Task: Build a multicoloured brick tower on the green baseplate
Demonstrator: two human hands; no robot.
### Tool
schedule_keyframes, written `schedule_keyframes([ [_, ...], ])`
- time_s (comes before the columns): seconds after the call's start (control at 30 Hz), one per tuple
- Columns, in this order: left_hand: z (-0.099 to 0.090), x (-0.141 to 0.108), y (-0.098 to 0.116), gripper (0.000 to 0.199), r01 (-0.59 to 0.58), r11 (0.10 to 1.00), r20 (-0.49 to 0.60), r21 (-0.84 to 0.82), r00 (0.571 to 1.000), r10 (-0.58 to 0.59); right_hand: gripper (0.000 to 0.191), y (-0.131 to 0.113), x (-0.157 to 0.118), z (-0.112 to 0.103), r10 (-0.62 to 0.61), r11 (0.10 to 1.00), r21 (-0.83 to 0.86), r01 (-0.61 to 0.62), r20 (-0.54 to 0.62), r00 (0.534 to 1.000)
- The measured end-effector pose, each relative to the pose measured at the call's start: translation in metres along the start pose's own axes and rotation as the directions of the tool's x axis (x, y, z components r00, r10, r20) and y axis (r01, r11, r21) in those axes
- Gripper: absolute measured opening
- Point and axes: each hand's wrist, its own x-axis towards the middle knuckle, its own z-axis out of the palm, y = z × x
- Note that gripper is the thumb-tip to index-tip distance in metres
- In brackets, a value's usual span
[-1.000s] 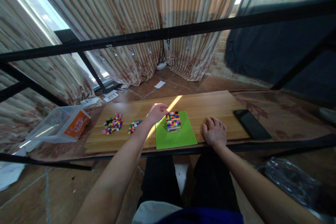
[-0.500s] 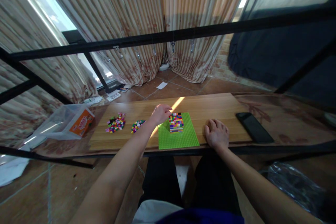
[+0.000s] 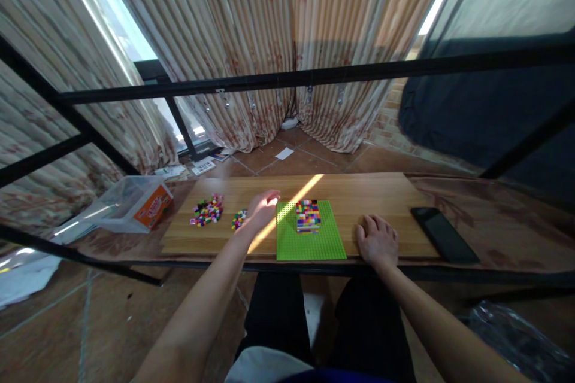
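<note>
A block of small multicoloured building bricks (image 3: 308, 216) stands on a green studded baseplate (image 3: 309, 249). My left hand (image 3: 262, 210) hovers just off the plate's left edge, fingers loosely stretched toward the stack and apart from it; no brick shows in them. Partly behind that hand lies a small heap of loose bricks (image 3: 238, 219). Farther left is a larger heap of mixed bricks (image 3: 208, 210). To the right of the baseplate, my right hand (image 3: 378, 240) rests on the wooden board with its fingers spread, holding nothing.
A black phone (image 3: 444, 234) lies across the right end of the wooden board (image 3: 359, 191). A clear plastic box with an orange label (image 3: 153, 206) stands left of the board. A black metal bar (image 3: 269, 81) crosses beyond it, in front of curtains.
My left hand has drawn back left from the brick stack to beside the baseplate. My right hand stays on the board. The whole view has shifted slightly.
</note>
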Motion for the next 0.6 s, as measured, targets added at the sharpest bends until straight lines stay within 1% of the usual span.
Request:
schedule_keyframes([
  [0.1,-0.022,-0.019,-0.031,0.028,0.099,0.995,-0.080,0.024,0.992,-0.097,0.045,0.001,-0.001,0.001,-0.003,1.000,-0.004,0.003,-0.005,1.000],
  [0.17,-0.036,-0.036,-0.051,0.024,0.160,0.987,-0.166,0.034,0.974,-0.152,0.045,0.002,-0.001,0.002,-0.005,1.000,0.000,0.005,-0.005,1.000],
  [0.2,-0.042,-0.046,-0.060,0.021,0.194,0.981,-0.217,0.029,0.959,-0.183,0.045,0.003,-0.001,0.003,-0.005,1.000,0.004,0.005,-0.004,1.000],
  [0.3,-0.052,-0.074,-0.081,0.018,0.265,0.962,-0.271,0.064,0.932,-0.239,0.045,0.005,0.000,0.005,-0.005,1.000,0.015,0.005,0.002,1.000],
  [0.37,-0.050,-0.088,-0.087,0.017,0.322,0.939,-0.268,0.123,0.922,-0.281,0.046,0.006,0.000,0.006,0.001,1.000,0.016,-0.001,0.005,1.000],
  [0.43,-0.044,-0.097,-0.087,0.016,0.360,0.916,-0.246,0.177,0.917,-0.314,0.046,0.007,0.000,0.006,0.002,1.000,0.012,-0.002,0.006,1.000],
  [0.5,-0.036,-0.099,-0.083,0.016,0.367,0.905,-0.221,0.214,0.921,-0.321,0.045,0.007,0.000,0.006,-0.002,1.000,0.012,0.002,0.001,1.000],
  [0.6,-0.026,-0.095,-0.075,0.018,0.351,0.893,-0.212,0.280,0.930,-0.299,0.045,0.007,0.000,0.006,-0.010,1.000,0.013,0.011,-0.023,1.000],
])
